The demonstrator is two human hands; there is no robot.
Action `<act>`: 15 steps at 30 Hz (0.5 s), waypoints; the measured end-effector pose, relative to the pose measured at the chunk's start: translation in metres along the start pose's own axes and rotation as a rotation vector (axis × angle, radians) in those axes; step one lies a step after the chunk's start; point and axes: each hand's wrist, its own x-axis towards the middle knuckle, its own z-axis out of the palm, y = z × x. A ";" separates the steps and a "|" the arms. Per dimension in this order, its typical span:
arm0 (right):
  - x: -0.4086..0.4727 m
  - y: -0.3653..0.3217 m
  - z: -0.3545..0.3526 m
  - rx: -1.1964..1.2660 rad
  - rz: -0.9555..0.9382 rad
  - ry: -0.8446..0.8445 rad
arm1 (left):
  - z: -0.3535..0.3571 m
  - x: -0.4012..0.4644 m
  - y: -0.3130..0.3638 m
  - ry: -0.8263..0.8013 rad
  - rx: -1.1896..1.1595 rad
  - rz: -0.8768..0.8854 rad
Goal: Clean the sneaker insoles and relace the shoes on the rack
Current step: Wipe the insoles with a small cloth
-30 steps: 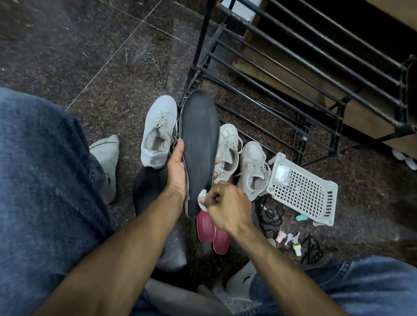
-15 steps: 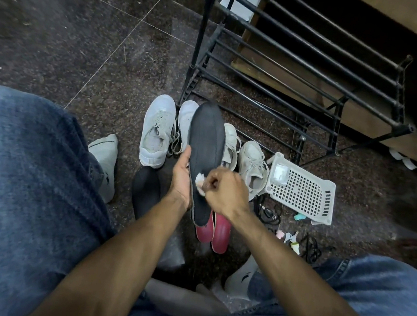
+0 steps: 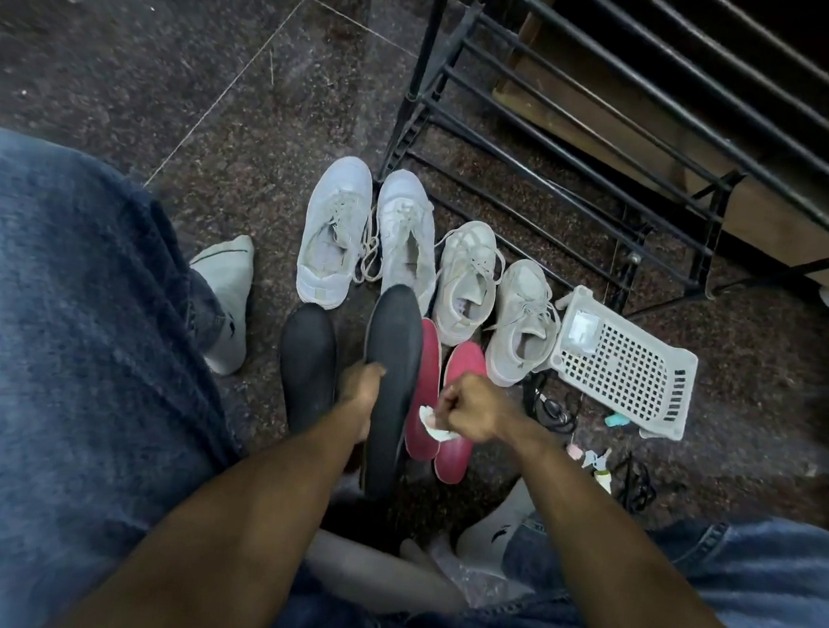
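Observation:
My left hand [image 3: 360, 385] grips a black insole [image 3: 393, 362] by its left edge, low over the floor. To its right, my right hand [image 3: 468, 411] pinches a small white wipe [image 3: 431, 422], apart from the insole. A second black insole [image 3: 307, 361] lies flat on the floor to the left. Two red insoles [image 3: 463, 370] lie beneath my right hand. Several white sneakers [image 3: 334, 233] stand in a row in front of the black metal shoe rack [image 3: 574, 141], their laces loose.
A white perforated plastic basket [image 3: 624, 366] lies on its side at the right. Black laces or cords [image 3: 553, 410] and small pastel items [image 3: 591, 457] are scattered near it. My socked feet [image 3: 230, 294] and jeans-clad knees frame the dark stone floor.
The black insole has come down from in front of the sneakers toward the floor. My right hand with the wipe has left the insole and moved right.

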 end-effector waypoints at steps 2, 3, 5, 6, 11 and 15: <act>0.010 0.014 0.007 0.009 0.065 0.002 | -0.007 0.010 -0.010 0.076 0.041 -0.032; 0.014 0.021 0.012 -0.001 0.097 0.002 | -0.010 0.014 -0.012 0.105 0.039 -0.050; 0.020 0.030 0.022 -0.014 0.156 -0.002 | -0.013 0.025 -0.014 0.147 0.034 -0.070; 0.024 0.034 0.027 -0.012 0.178 -0.003 | -0.013 0.029 -0.013 0.172 0.036 -0.073; 0.041 0.034 0.040 0.089 0.216 0.098 | -0.016 0.051 -0.009 0.252 0.023 -0.068; 0.057 0.035 0.052 0.165 0.241 0.163 | -0.015 0.068 -0.015 0.264 0.083 -0.056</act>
